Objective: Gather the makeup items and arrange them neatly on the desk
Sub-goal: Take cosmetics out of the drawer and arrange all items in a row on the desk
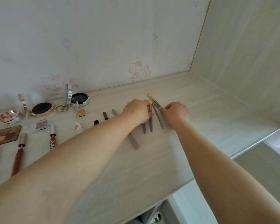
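Here your left hand [138, 111] and right hand [174, 113] each pinch thin grey brushes [152, 117] with curled fingers near the counter's [208, 120] back edge, apparently squaring them into a row beside the compacts [78, 98] toward its left end.

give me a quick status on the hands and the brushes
Left hand gripping grey-handled makeup brushes on the desk. Right hand pinching another brush beside them. Nothing in the way; desk right of them bare.
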Tool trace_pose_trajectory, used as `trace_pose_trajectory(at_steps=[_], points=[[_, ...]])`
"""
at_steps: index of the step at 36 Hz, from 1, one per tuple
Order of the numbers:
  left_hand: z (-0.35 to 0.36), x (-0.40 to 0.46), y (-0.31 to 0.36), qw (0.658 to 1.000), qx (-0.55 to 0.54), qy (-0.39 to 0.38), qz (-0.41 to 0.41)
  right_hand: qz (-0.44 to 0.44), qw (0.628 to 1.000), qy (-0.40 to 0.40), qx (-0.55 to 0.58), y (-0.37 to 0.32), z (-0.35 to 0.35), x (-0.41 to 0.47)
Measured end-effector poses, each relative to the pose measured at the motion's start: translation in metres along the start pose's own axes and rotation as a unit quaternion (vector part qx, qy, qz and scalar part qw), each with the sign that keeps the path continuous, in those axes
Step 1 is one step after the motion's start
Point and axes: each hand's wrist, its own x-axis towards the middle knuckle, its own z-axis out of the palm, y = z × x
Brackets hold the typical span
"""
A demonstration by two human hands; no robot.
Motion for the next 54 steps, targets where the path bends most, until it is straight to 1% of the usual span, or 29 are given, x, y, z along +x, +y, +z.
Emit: trace_pose_trajectory(at_steps=[8,16,24,29,36,40,42,46,48,50,54], points=[[0.003,-0.005,0.002,0.999,0.017,0.012,0.024,0.037,0.999,-0.027,-0.003,-0.002,0.002,0.008],[0.006,-0.007,0.004,0.999,0.045,0.004,0.011,0.051,0.998,-0.040,-0.013,0.003,0.002,0.003],[0.007,-0.014,0.000,0.999,0.040,0.022,-0.020,0.039,0.998,-0.047,-0.025,0.008,0.004,-0.003],[0.006,-0.018,0.004,0.999,0.044,0.027,-0.015,0.040,0.998,-0.038,-0.006,0.013,0.001,-0.002],[0.002,-0.018,0.003,0.998,0.045,0.028,-0.040,0.034,0.997,-0.024,-0.062,0.009,-0.001,-0.006],[0.000,-0.020,0.004,0.996,0.071,0.041,-0.042,0.030,0.996,-0.025,-0.076,0.009,-0.002,-0.008],[-0.001,-0.020,0.003,0.994,0.095,0.058,-0.025,0.020,0.998,-0.020,-0.062,0.009,-0.002,-0.008],[0.003,-0.017,-0.004,0.987,0.109,0.096,0.062,-0.019,1.000,-0.001,-0.018,0.008,-0.003,-0.012],[0.006,-0.015,-0.008,0.984,0.129,0.083,0.096,-0.038,0.999,0.015,-0.005,0.010,-0.002,-0.015],[0.007,-0.014,-0.012,0.980,0.153,0.054,0.112,-0.051,0.998,0.023,0.009,0.012,0.000,-0.017],[0.012,-0.013,-0.015,0.984,0.136,0.022,0.113,-0.066,0.997,0.031,0.010,0.013,0.002,-0.020]])
